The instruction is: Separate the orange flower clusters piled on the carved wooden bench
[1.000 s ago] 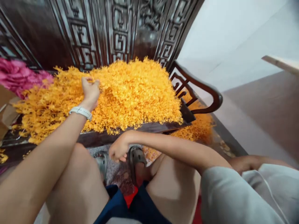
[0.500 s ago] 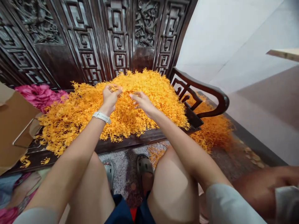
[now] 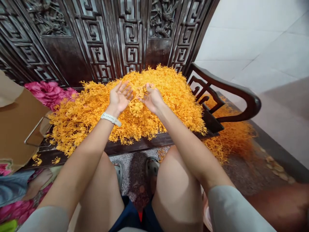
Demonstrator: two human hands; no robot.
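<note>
Both your hands are raised over the big heap of frilly yellow-orange artificial flowers (image 3: 132, 124).
Your left hand (image 3: 120, 97), palm up, has its fingers spread apart; your right hand (image 3: 153, 98) has its fingers bent by loose yellow strands (image 3: 138, 93) between both hands, but whether they are pinched you cannot tell. Below your hands, the heap covers the dark, glossy wooden worktop (image 3: 145, 143). Left of your left hand lie bright pink fabric flowers (image 3: 45, 93) and a brown cardboard box (image 3: 19, 122); right of your right hand curves a dark wooden armrest (image 3: 231, 85).
</note>
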